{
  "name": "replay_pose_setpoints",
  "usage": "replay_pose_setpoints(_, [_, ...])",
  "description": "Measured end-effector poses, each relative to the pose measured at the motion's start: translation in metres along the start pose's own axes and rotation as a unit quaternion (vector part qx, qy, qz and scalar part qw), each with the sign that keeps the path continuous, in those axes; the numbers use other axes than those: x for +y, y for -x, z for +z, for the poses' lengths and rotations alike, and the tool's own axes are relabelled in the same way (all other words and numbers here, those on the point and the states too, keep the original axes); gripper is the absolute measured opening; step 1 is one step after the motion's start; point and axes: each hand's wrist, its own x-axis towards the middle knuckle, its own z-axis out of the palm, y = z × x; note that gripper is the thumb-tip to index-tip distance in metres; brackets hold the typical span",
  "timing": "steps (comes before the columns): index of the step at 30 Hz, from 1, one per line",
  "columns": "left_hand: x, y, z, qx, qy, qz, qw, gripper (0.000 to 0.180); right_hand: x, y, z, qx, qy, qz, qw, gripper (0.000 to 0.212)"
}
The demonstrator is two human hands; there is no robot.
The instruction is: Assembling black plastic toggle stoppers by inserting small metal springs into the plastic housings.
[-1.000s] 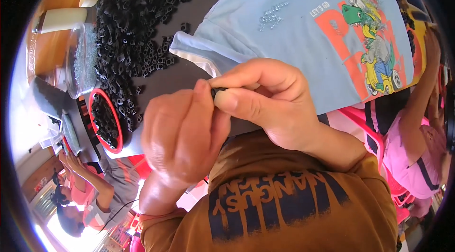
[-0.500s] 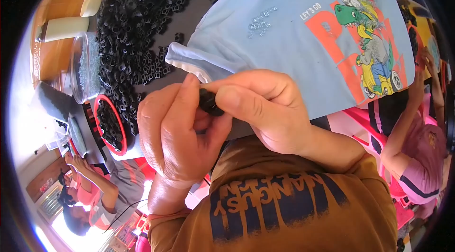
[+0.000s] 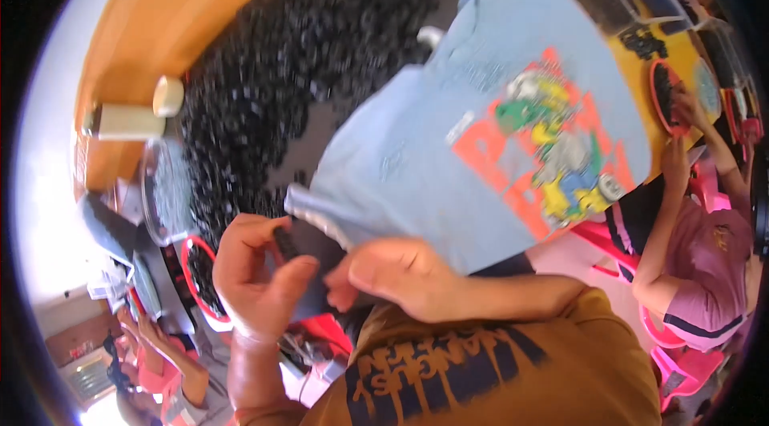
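A small black plastic part [image 3: 284,244] sits between the thumb and fingers of my left hand [image 3: 255,278], at the near edge of the table. To its right, apart from the part, my right hand [image 3: 404,275] has its fingers curled with the thumb against them; motion smears the tips, and what they hold, if anything, is not visible. Just beyond both hands lies a light blue T-shirt [image 3: 360,138] with a cartoon dinosaur print, spread over the dark table. Small clear pieces [image 3: 392,158] rest on the cloth.
A large heap of black plastic parts [image 3: 240,114] covers the table's far left. Left of it stand a red-rimmed bowl [image 3: 189,272], a clear tub [image 3: 150,194] and a pale cylinder [image 3: 128,122]. At right, a co-worker's hands [image 3: 685,110] are at a red-rimmed tray [image 3: 658,90]. Other people sit lower left.
My hands, earlier together on the black part, have come apart and sit lower in view. The part stays in my left hand. The whole view has shifted, showing more of the table's far side.
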Motion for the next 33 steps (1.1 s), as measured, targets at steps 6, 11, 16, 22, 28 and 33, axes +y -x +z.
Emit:
replay_pose_setpoints(6, [0.017, -0.080, 0.015, -0.054, 0.056, -0.190, 0.979, 0.026, 0.002, 0.000, -0.002, -0.100, 0.370, -0.122, 0.916, 0.017])
replay_pose_setpoints(11, [0.040, -0.197, 0.037, -0.092, 0.120, -0.065, 0.986, 0.027, 0.000, 0.003, 0.001, -0.122, 0.392, -0.138, 0.901, 0.015])
replay_pose_setpoints(16, [0.036, -0.255, 0.048, -0.095, 0.191, -0.028, 0.977, 0.023, 0.000, -0.007, -0.003, -0.112, 0.417, -0.150, 0.889, 0.013])
replay_pose_setpoints(22, [0.016, -0.119, -0.005, -0.054, -0.068, 0.007, 0.996, 0.023, -0.004, -0.013, 0.001, -0.095, 0.418, -0.207, 0.879, 0.012])
replay_pose_setpoints(28, [-0.061, 0.050, -0.051, 0.229, -0.058, -0.178, 0.955, 0.020, 0.013, -0.018, 0.003, -0.104, 0.470, -0.208, 0.851, 0.015])
replay_pose_setpoints(33, [-0.072, 0.089, -0.035, 0.239, -0.235, -0.115, 0.935, 0.017, 0.019, -0.017, 0.008, -0.106, 0.556, -0.235, 0.790, 0.023])
